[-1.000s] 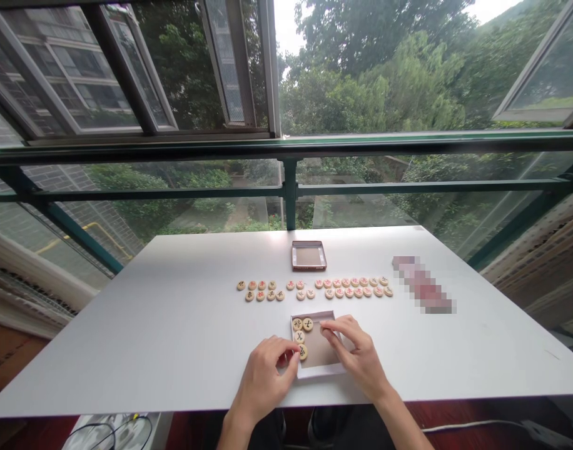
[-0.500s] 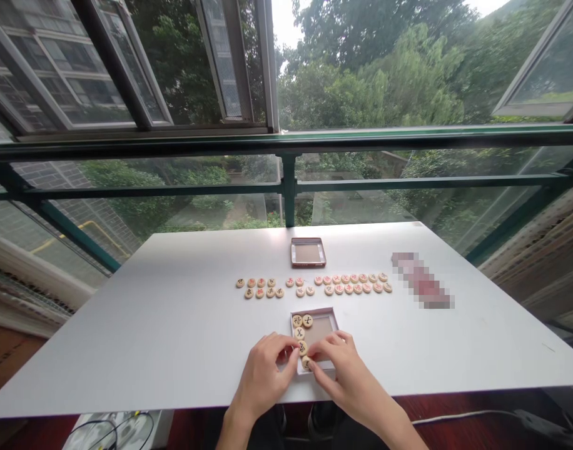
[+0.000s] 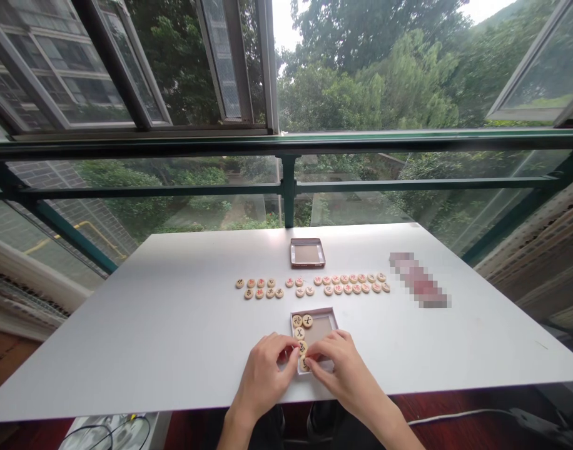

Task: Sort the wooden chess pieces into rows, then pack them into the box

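Observation:
A shallow open box (image 3: 335, 317) lies near the table's front edge. Several round Chinese chess pieces with black characters are inside: two along its back wall, then a piece (image 3: 299, 334) and others down the left side. My right hand (image 3: 340, 362) reaches in from the right, thumb and index finger closed on the frontmost chess piece (image 3: 304, 364) in the near left corner. At the box's left wall is my left hand (image 3: 269, 367), its thumb and fingertips pinched on that edge, close beside another chess piece (image 3: 302, 347).
Beyond the box, several more red and black pieces (image 3: 344, 279) lie in two rows on the white table (image 3: 141, 337). Behind them sits a second shallow tray-like box part (image 3: 308, 265). A blurred pinkish object (image 3: 420, 281) lies at the right. A green railing (image 3: 289, 200) stands past the table.
My right hand has shifted slightly left, and the frontmost piece has slid toward the box's left wall. My left hand stays nearly still.

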A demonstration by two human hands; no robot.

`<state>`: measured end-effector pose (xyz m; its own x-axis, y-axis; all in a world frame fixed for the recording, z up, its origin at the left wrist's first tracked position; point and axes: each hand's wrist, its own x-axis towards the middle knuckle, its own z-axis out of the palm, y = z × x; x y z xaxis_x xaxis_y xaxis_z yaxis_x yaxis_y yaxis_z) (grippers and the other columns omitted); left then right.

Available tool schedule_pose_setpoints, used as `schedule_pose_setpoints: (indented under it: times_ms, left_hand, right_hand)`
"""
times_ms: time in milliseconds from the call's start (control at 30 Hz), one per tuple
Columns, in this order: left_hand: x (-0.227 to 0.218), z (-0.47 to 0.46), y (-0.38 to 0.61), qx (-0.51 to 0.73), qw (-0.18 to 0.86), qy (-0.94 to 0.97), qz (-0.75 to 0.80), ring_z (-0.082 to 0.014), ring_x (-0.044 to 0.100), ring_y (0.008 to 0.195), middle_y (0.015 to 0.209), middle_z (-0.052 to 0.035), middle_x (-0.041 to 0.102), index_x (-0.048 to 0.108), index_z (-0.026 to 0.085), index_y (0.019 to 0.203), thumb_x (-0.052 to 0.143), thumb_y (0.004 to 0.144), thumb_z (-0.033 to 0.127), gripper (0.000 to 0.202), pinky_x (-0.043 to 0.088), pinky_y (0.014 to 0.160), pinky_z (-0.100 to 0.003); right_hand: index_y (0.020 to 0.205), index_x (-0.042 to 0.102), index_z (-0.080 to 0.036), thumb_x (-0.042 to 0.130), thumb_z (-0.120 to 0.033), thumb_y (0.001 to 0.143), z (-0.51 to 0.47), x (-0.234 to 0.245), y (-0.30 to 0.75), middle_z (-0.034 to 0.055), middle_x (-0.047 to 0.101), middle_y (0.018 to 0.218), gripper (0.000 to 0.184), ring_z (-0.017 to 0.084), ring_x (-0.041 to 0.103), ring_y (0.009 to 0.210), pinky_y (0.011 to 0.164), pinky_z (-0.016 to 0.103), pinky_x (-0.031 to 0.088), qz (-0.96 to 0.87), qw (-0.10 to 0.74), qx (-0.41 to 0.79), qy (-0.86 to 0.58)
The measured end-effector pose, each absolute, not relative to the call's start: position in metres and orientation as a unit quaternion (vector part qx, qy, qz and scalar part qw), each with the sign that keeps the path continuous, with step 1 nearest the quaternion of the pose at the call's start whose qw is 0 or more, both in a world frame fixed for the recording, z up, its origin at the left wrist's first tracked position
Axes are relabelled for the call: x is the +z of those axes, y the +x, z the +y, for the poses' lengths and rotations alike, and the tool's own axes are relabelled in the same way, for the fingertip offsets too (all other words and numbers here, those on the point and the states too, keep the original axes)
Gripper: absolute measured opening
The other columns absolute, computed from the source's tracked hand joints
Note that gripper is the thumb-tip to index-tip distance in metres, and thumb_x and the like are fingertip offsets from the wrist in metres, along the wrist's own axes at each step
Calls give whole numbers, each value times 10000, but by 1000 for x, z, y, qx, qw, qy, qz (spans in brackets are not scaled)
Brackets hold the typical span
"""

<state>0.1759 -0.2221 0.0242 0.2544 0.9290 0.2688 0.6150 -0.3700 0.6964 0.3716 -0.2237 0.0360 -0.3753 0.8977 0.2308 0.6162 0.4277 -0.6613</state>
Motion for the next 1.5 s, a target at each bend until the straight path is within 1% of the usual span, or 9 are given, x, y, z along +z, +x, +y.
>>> schedule_pose_setpoints:
  times_ms: [167, 333, 500, 733, 933, 1067, 1200, 1300, 1500]
  left_hand:
    - [22, -221, 175, 333, 230, 756, 514, -174, 606, 710, 805, -15, 686, 682, 251, 925, 564, 931, 248, 118, 496, 682, -289]
    - [23, -221, 175, 329, 232, 757, 515, -174, 605, 718, 802, -11, 682, 683, 251, 925, 566, 923, 230, 118, 492, 696, -291]
    - [23, -222, 175, 329, 235, 756, 514, -174, 600, 723, 813, -13, 681, 681, 250, 941, 563, 928, 232, 120, 490, 701, -295]
    - [22, -222, 175, 330, 237, 757, 512, -176, 601, 731, 827, -22, 680, 671, 239, 939, 538, 946, 237, 133, 497, 707, -298]
    - [22, -221, 176, 328, 225, 764, 508, -173, 603, 718, 813, -13, 673, 676, 255, 970, 538, 950, 259, 140, 488, 699, -302]
    - [24, -222, 177, 319, 206, 779, 498, -175, 600, 713, 799, -8, 668, 680, 264, 964, 530, 941, 224, 157, 475, 701, -313]
    - [25, -223, 177, 322, 210, 776, 499, -178, 600, 720, 812, -10, 668, 672, 267, 978, 529, 937, 213, 158, 477, 706, -315]
    - [25, -223, 177, 321, 212, 775, 502, -182, 598, 720, 810, -15, 664, 667, 263, 992, 532, 940, 229, 148, 484, 699, -311]
    - [24, -222, 176, 330, 208, 772, 501, -183, 600, 701, 787, -22, 660, 663, 257, 1047, 546, 943, 257, 158, 507, 685, -297]
  right_hand:
    - [788, 665, -244, 632, -229, 928, -222, 36, 367, -5, 671, 770, 144, 196, 603, 782, 876, 409, 429, -801, 277, 226, -480]
    - [852, 607, -233, 590, -158, 928, -225, 36, 367, 1, 661, 823, 108, 206, 585, 812, 825, 382, 440, -793, 292, 220, -487]
    - [887, 576, -232, 559, -119, 926, -226, 31, 365, 2, 641, 853, 121, 205, 574, 818, 809, 372, 437, -800, 294, 199, -484]
    - [880, 554, -230, 518, -82, 919, -220, 30, 365, 10, 629, 856, 157, 211, 576, 827, 790, 361, 441, -803, 295, 174, -487]
    - [911, 580, -225, 522, -5, 837, -211, 33, 373, 27, 665, 926, 239, 227, 590, 900, 837, 375, 439, -810, 303, 155, -478]
    - [887, 600, -231, 521, -6, 842, -208, 35, 373, 22, 689, 920, 243, 225, 602, 903, 847, 378, 435, -818, 290, 158, -470]
    - [927, 614, -238, 538, -7, 844, -206, 33, 371, 16, 708, 988, 257, 227, 607, 941, 870, 391, 425, -818, 296, 160, -467]
    - [922, 616, -232, 529, -6, 848, -205, 32, 371, 20, 701, 947, 253, 225, 605, 914, 862, 395, 432, -818, 298, 163, -464]
    - [1013, 622, -237, 515, -34, 869, -207, 36, 388, 46, 678, 958, 270, 239, 608, 928, 850, 409, 480, -807, 344, 160, -452]
